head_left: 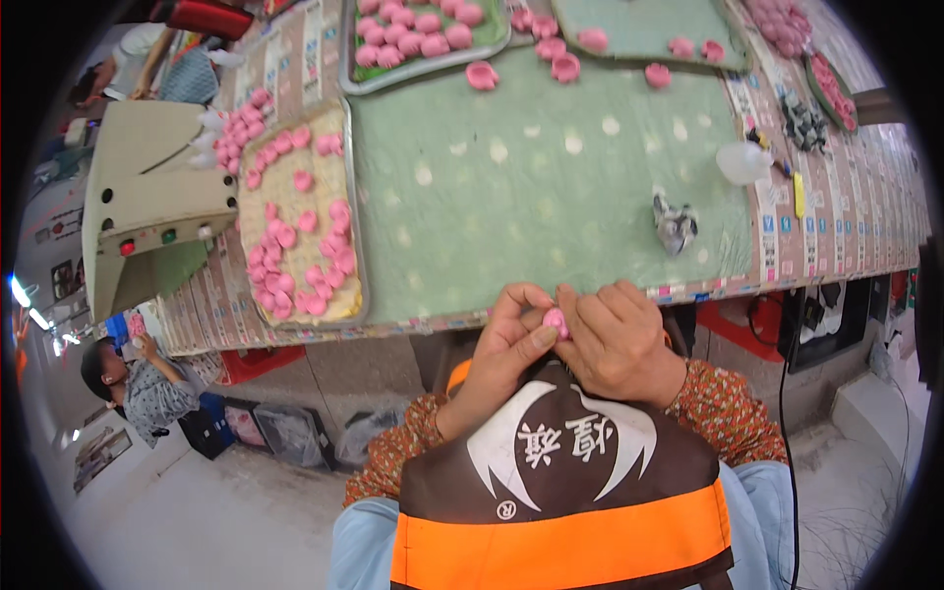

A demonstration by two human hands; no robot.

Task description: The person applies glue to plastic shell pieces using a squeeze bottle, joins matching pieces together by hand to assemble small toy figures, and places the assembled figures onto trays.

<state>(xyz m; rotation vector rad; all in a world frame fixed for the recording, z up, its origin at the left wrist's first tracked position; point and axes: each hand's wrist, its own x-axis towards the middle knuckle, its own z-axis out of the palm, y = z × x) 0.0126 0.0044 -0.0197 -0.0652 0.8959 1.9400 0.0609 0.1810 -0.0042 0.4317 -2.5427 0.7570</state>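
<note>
Just off the table's near edge, a small rounded pink piece [556, 323] is pinched between my two hands. My left hand [506, 342] is closed, its thumb and forefinger against the piece from the left. From the right, my right hand [621, 339] curls its fingers over the same piece, hiding part of it. What the piece is made of I cannot tell. Past my hands lies a green mat [551, 187] with pale spots. To its left, a metal-rimmed tray [359, 246] carries many similar pink pieces on a cream lining.
A beige machine [162, 211] with coloured buttons stands at the left. Farther back are a tray [347, 59] of pink pieces and a green board [644, 25]. A crumpled grey lump [675, 224], a white bottle [743, 163] and a yellow tool [798, 195] lie rightward. Another person [147, 388] sits at far left.
</note>
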